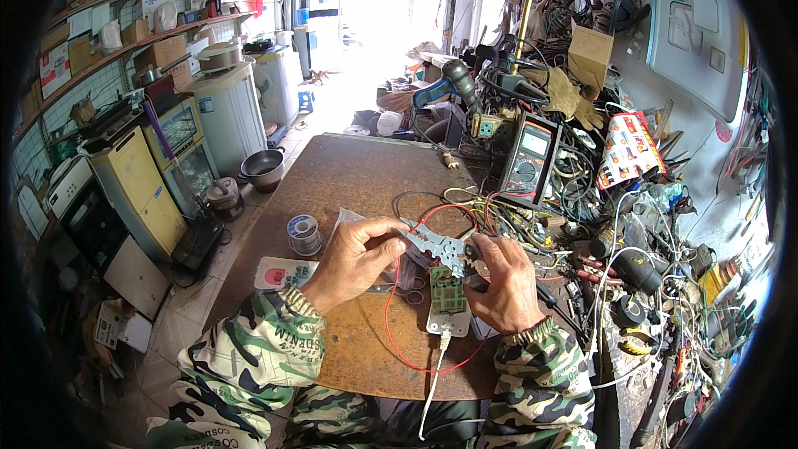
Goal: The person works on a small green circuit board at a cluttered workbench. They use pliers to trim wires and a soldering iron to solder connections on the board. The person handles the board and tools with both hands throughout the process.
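Camouflage sleeves enter from the lower edge of the frame. Left hand [353, 254], centre frame: fingers pinched narrow on the left end of a flat, pale metal plate with cut-outs [439, 247], held up clear of the tabletop [349, 170]. Right hand [501, 278], just right of centre: fingers closed on the plate's right end; a small dark part sits at the fingertips, too small to identify. Plate is thus carried between both hands, above a green circuit board [448, 293] lying on a white block [449, 323] with a white cable [432, 382] running toward the lower edge.

Risks, as judged:
- Red wire [399, 333] loops under and around the hands; a sideways pull could snag it and drag the board.
- Plate is thin and held only at its ends; a slip would drop it onto the board beneath.
- Scissors [407, 291] lie just below the left hand, close to the wire.

Room:
- Upper centre of the tabletop is bare brown surface, well apart from the hands.
- Right of frame is crowded: multimeter [529, 160], tangled leads, pliers, tape rolls close beside the right hand; little free travel there.
- Left: solder spool [304, 233] and a pink card [278, 273] near the tabletop's left edge, floor beyond.
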### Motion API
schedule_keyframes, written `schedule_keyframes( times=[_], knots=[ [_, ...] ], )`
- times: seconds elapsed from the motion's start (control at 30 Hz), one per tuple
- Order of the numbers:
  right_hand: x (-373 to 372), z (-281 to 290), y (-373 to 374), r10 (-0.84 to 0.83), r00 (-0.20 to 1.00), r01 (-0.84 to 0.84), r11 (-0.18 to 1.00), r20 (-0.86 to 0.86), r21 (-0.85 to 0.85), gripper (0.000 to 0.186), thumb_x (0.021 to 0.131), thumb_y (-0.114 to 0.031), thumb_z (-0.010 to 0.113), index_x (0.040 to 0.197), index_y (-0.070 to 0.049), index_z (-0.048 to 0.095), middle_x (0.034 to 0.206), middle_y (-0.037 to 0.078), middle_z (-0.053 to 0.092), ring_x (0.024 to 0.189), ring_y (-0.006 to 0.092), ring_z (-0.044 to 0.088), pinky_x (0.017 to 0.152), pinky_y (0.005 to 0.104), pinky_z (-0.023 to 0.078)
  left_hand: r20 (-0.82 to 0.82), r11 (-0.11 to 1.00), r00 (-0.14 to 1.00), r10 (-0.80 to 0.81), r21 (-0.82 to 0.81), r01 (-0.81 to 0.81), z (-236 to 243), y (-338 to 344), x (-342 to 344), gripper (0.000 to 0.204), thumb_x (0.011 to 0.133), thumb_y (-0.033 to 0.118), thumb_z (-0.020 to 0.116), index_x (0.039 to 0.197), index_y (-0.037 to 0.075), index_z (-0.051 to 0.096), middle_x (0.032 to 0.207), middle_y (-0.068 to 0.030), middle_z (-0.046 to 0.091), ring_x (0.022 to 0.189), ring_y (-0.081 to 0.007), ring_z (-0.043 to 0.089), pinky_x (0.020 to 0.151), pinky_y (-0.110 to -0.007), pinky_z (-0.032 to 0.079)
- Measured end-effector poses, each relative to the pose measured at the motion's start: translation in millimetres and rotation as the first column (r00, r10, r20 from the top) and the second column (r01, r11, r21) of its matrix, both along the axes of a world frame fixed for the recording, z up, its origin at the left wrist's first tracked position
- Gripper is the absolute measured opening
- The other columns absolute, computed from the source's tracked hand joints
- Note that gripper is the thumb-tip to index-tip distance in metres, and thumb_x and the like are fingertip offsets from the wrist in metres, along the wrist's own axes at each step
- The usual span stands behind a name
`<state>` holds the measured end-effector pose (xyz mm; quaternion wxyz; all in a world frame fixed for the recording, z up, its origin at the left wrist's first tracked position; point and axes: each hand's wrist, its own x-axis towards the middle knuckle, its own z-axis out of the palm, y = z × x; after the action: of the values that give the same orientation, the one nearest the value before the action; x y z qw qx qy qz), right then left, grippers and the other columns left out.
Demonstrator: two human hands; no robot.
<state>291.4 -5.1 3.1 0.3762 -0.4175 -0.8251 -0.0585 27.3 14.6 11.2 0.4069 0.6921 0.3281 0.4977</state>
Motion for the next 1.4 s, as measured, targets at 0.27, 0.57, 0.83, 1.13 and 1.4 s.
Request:
schedule_keyframes(
  times=[0.27,0.57,0.83,1.13,1.4],
  knots=[
    [-1.7,-0.9,0.1,-0.011,0.999,0.011,1.000,-0.038,0.007,0.065,0.067,-0.010,0.077,0.128,0.001,0.059,0.103,0.019,0.062,0.095,0.0397,0.061,0.085,0.0486,0.051,-0.126,0.998,0.991,0.041,0.049,-0.035,2.0,-0.4,-1.4,0.023,0.100,0.008,0.066,0.120,-0.004,0.069,0.086,0.0003,0.067,0.073,-0.0044,0.061,0.065,-0.022,0.054],
    [-1.9,-0.2,-0.7,-0.028,0.998,0.028,1.000,-0.051,-0.005,0.061,0.068,-0.008,0.075,0.126,0.000,0.059,0.099,0.018,0.061,0.092,0.0398,0.061,0.082,0.0481,0.051,-0.101,0.997,0.994,0.047,0.062,-0.041,0.4,-0.8,-0.2,0.025,0.101,0.007,0.063,0.123,-0.003,0.068,0.085,0.0018,0.064,0.072,-0.0035,0.057,0.063,-0.022,0.050],
    [-2.0,2.3,-3.1,-0.050,0.998,0.049,0.998,-0.046,-0.025,0.061,0.068,-0.008,0.075,0.126,-0.001,0.059,0.098,0.018,0.060,0.092,0.0395,0.061,0.082,0.0481,0.051,-0.091,1.000,0.996,0.014,0.025,-0.012,1.5,-1.2,-0.7,0.027,0.101,0.007,0.063,0.125,-0.003,0.067,0.091,-0.0002,0.067,0.072,-0.0040,0.060,0.065,-0.021,0.054],
    [-2.3,4.1,-3.9,-0.049,0.998,0.049,0.999,-0.038,-0.003,0.061,0.068,-0.008,0.076,0.126,-0.001,0.059,0.100,0.018,0.061,0.093,0.0400,0.061,0.084,0.0483,0.051,-0.047,0.999,0.999,0.021,0.051,-0.019,-0.7,-0.3,1.6,0.027,0.100,0.009,0.063,0.124,-0.003,0.066,0.076,0.0046,0.059,0.067,-0.0023,0.054,0.058,-0.023,0.046],
    [-2.5,2.0,-2.9,-0.059,0.997,0.058,0.998,-0.044,-0.013,0.061,0.068,-0.008,0.076,0.126,-0.001,0.059,0.104,0.019,0.063,0.096,0.0400,0.062,0.086,0.0483,0.051,-0.054,0.998,0.998,0.016,0.068,-0.013,-3.2,1.6,1.0,0.028,0.101,0.008,0.063,0.126,-0.003,0.066,0.077,0.0039,0.060,0.066,-0.0030,0.055,0.057,-0.023,0.047]
  ],
)
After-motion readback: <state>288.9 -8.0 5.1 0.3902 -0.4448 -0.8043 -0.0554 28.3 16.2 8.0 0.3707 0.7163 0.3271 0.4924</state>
